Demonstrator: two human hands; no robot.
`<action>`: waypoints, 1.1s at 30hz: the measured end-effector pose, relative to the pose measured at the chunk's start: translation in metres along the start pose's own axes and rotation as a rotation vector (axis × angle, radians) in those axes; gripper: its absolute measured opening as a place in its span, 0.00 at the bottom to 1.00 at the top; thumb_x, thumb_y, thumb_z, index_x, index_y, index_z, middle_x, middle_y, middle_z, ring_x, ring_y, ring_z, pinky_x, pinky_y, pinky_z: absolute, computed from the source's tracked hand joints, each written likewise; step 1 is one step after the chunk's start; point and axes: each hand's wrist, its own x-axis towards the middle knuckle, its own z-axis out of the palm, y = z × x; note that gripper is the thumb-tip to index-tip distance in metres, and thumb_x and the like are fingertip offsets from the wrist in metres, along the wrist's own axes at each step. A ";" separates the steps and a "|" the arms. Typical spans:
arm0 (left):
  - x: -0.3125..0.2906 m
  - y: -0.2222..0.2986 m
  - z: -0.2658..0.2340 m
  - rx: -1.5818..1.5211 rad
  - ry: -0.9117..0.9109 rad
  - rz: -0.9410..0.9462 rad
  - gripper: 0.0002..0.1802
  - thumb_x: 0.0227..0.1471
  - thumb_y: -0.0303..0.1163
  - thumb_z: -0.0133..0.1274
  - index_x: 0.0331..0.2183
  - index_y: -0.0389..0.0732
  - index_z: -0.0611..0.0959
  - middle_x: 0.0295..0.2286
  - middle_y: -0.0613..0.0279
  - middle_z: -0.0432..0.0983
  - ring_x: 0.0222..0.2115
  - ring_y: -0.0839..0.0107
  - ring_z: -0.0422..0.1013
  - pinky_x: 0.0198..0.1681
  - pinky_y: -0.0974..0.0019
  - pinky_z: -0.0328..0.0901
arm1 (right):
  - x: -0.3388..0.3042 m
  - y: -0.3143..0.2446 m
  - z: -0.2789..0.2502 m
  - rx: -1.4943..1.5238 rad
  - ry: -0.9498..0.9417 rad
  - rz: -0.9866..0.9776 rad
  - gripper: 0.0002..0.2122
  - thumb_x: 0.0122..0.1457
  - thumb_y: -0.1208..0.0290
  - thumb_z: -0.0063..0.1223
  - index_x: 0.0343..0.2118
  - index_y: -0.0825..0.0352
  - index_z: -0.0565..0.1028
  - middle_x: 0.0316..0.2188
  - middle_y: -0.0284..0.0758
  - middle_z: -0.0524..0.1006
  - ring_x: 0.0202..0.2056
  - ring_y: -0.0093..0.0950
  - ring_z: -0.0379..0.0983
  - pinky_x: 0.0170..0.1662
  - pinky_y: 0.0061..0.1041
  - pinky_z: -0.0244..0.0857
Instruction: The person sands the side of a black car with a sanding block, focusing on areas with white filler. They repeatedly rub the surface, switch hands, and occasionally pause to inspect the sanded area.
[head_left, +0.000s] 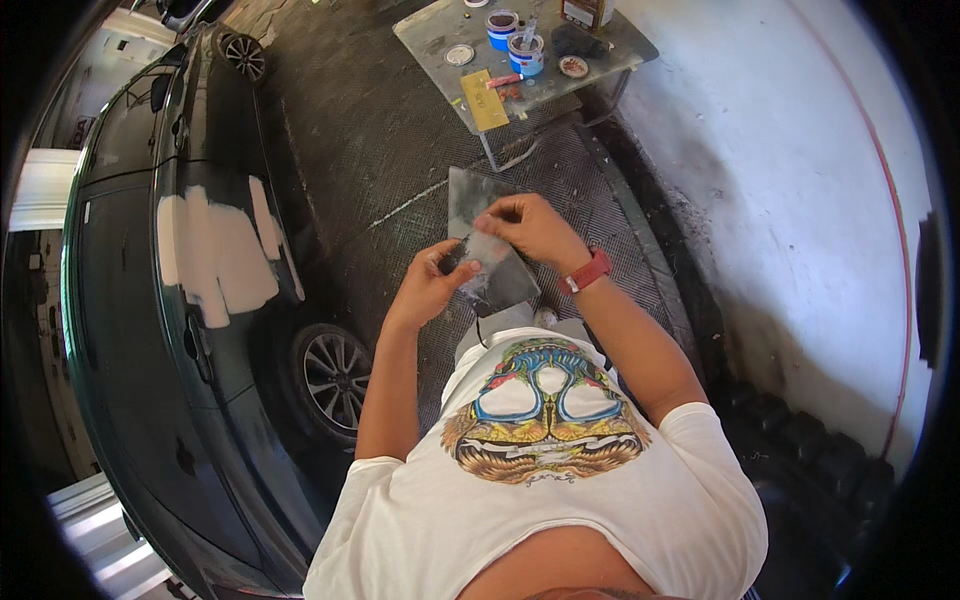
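A small grey sheet, like sanding paper, is held in the middle of the frame, above a flat grey board. The sheet is pinched by both hands. The left hand is closed on its lower left edge, with the grip of thumb and fingers pressed together on it. The right hand is closed on its upper right edge in the same way. A red band is worn on the right wrist.

Under the hands, a dark floor mat with a small criss-cross pattern is seen. At the top of the frame, a grey surface is set on thin legs. Two small tins with blue sides, a yellow block and a round lid are laid on it. On the left of the frame, a dark car is parked, with pale patches spread on its side and a wheel near the left arm. A white wall is seen on the right.
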 end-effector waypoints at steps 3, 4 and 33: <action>0.027 -0.017 -0.034 -0.180 0.408 0.121 0.30 0.57 0.35 0.67 0.54 0.28 0.77 0.43 0.55 0.81 0.43 0.76 0.75 0.47 0.69 0.69 | 0.006 0.020 -0.025 -0.289 -0.253 0.059 0.16 0.59 0.59 0.65 0.38 0.70 0.85 0.30 0.38 0.84 0.33 0.23 0.79 0.39 0.28 0.71; 0.031 0.013 -0.041 -0.317 0.407 0.156 0.31 0.56 0.34 0.67 0.56 0.28 0.76 0.45 0.55 0.80 0.43 0.74 0.75 0.50 0.68 0.68 | 0.010 0.035 -0.043 -0.490 -0.280 0.002 0.18 0.58 0.57 0.65 0.39 0.70 0.85 0.29 0.40 0.84 0.32 0.23 0.79 0.40 0.28 0.71; 0.287 0.101 -0.062 0.009 0.279 0.114 0.14 0.62 0.38 0.59 0.36 0.36 0.87 0.30 0.67 0.81 0.33 0.79 0.71 0.39 0.70 0.66 | 0.196 -0.030 -0.141 0.167 0.034 0.219 0.13 0.67 0.72 0.58 0.52 0.68 0.78 0.44 0.28 0.82 0.41 0.16 0.75 0.45 0.19 0.70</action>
